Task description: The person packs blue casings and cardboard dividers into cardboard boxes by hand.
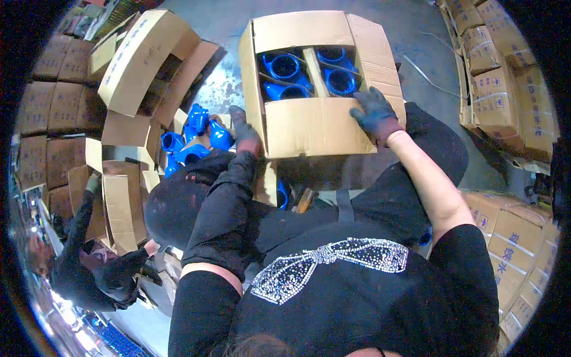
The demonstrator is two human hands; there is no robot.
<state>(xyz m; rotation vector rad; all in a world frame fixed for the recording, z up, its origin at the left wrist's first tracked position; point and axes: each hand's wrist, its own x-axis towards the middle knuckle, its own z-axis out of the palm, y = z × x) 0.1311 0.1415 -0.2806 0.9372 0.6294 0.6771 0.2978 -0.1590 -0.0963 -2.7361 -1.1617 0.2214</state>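
Observation:
In front of me stands an open cardboard carton [321, 128], its flaps folded outward. Round-mouthed blue castings [284, 66], which look like valve or pipe bodies, sit inside it, parted by cardboard dividers [316, 71]. My left hand [244, 130], in a dark glove, lies along the carton's left side with its fingers stretched out. On the near right corner, by the right flap [377, 59], rests my gloved right hand [377, 114], fingers spread and thumb apart. Neither hand wraps round a casting. The carton's underside is hidden.
More blue castings [199, 122] lie heaped left of the carton. Beyond them is another open carton [146, 65]. Stacked closed cartons line the left [59, 107] and right [499, 101]. At the lower left a co-worker [98, 268] reaches toward an upright open carton [124, 202].

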